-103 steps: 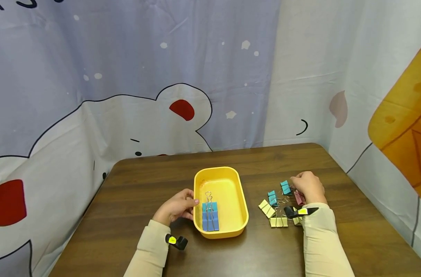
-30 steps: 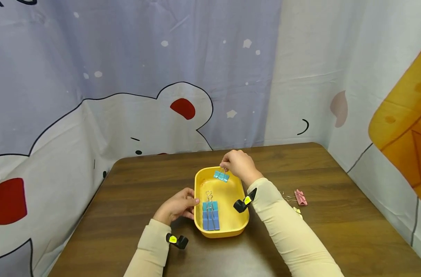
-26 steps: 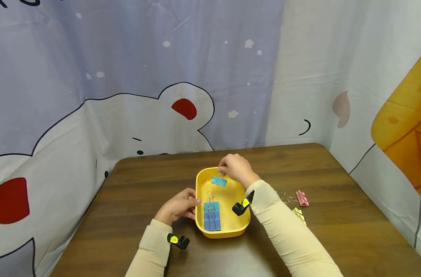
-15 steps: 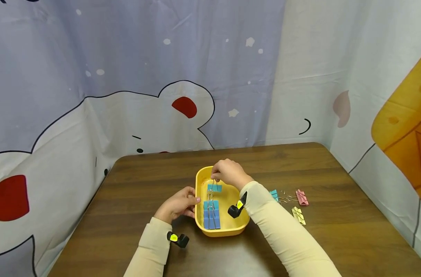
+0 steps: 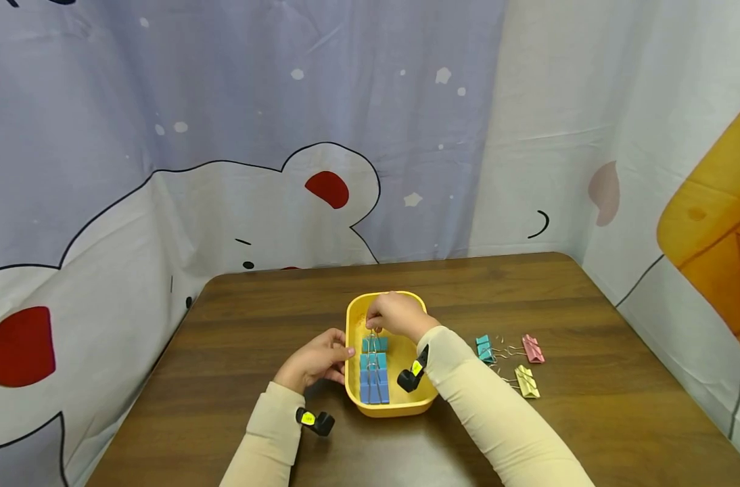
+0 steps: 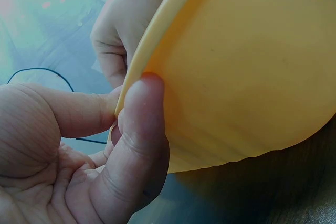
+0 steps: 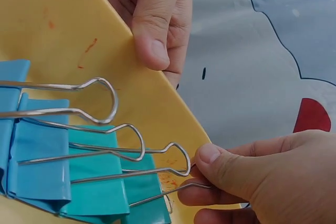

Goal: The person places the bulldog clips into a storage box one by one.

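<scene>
Head, left hand: grips left edge of yellow rectangular plastic tray.
Head, right hand: pinches teal metal binder clip near tray's far-left corner.
Left wrist, tray edge: between thumb and fingers.
Right wrist, clip's wire handle: at fingertips.

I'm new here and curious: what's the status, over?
Left grip: pinching yellow tray by its rim. Right grip: pinching teal clip by its wire, inside tray. Other clips close beside; nothing seen blocking.

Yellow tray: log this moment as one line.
left hand: pinches rim of yellow tray; right hand: pinches handle of teal binder clip inside tray; tray: blue clips, second teal clip; table: loose teal clip, pink clip, yellow clip
</scene>
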`<state>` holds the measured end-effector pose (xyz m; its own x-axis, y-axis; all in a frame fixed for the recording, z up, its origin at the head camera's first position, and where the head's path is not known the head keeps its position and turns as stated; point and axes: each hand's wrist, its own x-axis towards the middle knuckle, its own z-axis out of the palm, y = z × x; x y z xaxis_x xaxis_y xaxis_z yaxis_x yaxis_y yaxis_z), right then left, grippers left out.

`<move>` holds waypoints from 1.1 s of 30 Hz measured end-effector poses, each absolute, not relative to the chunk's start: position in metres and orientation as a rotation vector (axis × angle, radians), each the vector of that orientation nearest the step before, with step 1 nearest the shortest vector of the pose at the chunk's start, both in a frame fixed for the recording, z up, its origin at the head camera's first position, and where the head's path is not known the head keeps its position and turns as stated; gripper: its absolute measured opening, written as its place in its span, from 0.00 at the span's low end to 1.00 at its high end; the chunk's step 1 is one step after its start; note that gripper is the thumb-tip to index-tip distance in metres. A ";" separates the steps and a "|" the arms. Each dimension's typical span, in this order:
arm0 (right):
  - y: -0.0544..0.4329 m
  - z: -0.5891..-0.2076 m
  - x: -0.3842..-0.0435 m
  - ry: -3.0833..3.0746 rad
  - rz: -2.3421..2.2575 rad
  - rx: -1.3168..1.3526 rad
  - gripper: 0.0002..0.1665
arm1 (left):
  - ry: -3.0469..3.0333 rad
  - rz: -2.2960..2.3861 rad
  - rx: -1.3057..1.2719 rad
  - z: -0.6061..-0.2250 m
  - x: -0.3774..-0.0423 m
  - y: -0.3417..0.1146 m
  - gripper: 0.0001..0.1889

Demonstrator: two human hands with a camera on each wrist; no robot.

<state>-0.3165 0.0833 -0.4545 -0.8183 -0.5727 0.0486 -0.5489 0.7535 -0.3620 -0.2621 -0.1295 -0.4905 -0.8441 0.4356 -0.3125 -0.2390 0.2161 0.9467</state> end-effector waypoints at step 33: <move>0.083 -0.461 -0.318 2.787 -0.646 -0.850 0.10 | 1.951 1.685 0.187 -0.490 -0.262 -0.131 0.19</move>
<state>-0.3175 0.0834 -0.4608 -0.8266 -0.5624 -0.0234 -0.4948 0.7458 -0.4461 -0.2622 -0.1310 -0.4905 -0.8392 0.4455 -0.3119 -0.2438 0.2046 0.9480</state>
